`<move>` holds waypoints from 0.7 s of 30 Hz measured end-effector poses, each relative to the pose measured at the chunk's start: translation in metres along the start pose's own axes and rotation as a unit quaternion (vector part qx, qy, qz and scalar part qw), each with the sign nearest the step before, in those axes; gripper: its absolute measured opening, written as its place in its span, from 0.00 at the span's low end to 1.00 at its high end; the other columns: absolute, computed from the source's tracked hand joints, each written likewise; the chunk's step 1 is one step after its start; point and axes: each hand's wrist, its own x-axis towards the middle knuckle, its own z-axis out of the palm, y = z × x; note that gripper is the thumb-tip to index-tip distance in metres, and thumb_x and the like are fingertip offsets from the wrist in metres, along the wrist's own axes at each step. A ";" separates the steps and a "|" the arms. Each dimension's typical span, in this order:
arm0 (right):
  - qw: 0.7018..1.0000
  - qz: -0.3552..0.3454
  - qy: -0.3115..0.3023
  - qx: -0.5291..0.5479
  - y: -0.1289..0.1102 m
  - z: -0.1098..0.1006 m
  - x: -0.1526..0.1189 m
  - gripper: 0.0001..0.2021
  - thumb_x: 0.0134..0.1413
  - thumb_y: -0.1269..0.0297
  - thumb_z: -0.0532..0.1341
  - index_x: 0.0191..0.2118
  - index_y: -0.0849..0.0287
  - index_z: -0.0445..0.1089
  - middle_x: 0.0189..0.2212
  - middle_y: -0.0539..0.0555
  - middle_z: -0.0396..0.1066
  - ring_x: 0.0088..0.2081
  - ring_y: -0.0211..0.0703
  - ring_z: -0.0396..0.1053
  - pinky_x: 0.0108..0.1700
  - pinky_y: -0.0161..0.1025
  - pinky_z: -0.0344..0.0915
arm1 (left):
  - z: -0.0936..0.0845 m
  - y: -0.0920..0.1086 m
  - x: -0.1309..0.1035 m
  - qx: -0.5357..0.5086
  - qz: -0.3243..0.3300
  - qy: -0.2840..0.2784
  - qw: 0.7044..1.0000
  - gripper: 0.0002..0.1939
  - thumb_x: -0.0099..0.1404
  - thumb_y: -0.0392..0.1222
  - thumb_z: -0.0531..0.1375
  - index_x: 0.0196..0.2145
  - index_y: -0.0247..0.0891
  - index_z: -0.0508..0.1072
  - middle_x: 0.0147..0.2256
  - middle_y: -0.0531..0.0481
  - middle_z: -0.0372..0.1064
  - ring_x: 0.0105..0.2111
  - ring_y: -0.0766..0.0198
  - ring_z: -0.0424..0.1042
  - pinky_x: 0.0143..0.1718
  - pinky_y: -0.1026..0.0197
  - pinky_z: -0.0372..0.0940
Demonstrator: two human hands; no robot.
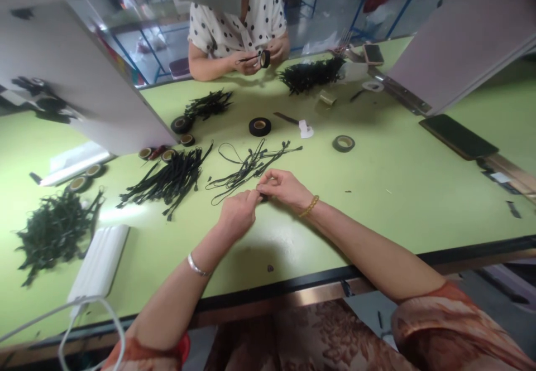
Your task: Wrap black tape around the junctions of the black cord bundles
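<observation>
My left hand [239, 213] and my right hand [287, 188] meet above the green table, fingertips pinched together. Between them shows a small black piece [263, 197], which looks like part of a thin cable; my fingers hide most of it. Just beyond my hands lies a loose spread of thin black cables [247, 167] with small connectors, some of them looped. A thicker bundle of black cables [173, 178] rests to the left. Farther off, a roll of black tape [260, 126] lies flat, and a thinner tape roll [343, 143] is to its right.
Across the table [377, 209] a co-worker's hands [255, 61] hold a black tape roll. A dark heap of cables [58, 231] and a white power strip [99, 262] with a cord are at left. A phone [458, 135] lies at right. Upright panels [104, 75] flank the table.
</observation>
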 end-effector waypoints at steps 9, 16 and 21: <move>0.997 -0.011 0.066 0.024 -0.001 0.004 0.000 0.20 0.33 0.69 0.72 0.32 0.57 0.62 0.16 0.40 0.63 0.20 0.32 0.61 0.26 0.33 0.60 | -0.005 0.017 -0.002 0.009 0.008 0.026 1.000 0.15 0.71 0.43 0.48 0.40 0.35 0.71 0.30 0.45 0.73 0.30 0.60 0.70 0.25 0.60 0.51; 0.986 -0.082 0.098 0.104 -0.013 0.004 -0.008 0.21 0.33 0.69 0.69 0.31 0.54 0.55 0.18 0.40 0.63 0.21 0.36 0.65 0.28 0.37 0.65 | -0.005 0.017 -0.001 -0.039 -0.007 -0.006 0.999 0.16 0.70 0.43 0.48 0.30 0.37 0.70 0.25 0.47 0.70 0.25 0.64 0.65 0.25 0.61 0.48; 0.970 -0.223 0.092 -0.001 -0.021 0.002 -0.018 0.17 0.39 0.64 0.69 0.29 0.54 0.57 0.24 0.45 0.60 0.26 0.36 0.61 0.30 0.38 0.62 | -0.010 0.011 0.005 -0.167 -0.154 0.001 0.974 0.17 0.68 0.47 0.50 0.25 0.38 0.67 0.20 0.52 0.62 0.22 0.65 0.59 0.27 0.62 0.49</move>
